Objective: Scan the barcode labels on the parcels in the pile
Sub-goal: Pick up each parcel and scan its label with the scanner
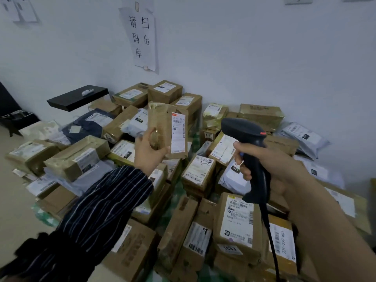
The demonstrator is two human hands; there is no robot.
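The left arm, in a dark striped sleeve (97,216), reaches up from the lower left of the frame toward the centre. The left hand (149,148) is raised above the pile, its fingers and thumb curled round the lower left part of a small brown tape-wrapped parcel (160,123). The parcel stands upright, just left of the frame's centre. Its white barcode label (178,132) runs down its right side and faces the camera.

The bare right forearm comes in from the lower right corner. The right hand (272,165) is wrapped tight round the handle of a black handheld barcode scanner (253,159), with one finger lying across the front of the grip. The scanner's head sits right of centre, turned to the left toward the held parcel, near it but not touching. Its black cable (271,237) drops from the handle to the bottom edge.

Under both hands the pile of parcels (199,174), cardboard boxes and grey mailer bags bearing labels, covers the middle and lower frame against a white wall (264,58). A paper sign (143,37) hangs at upper centre, and a black shelf (78,97) juts out at the left.
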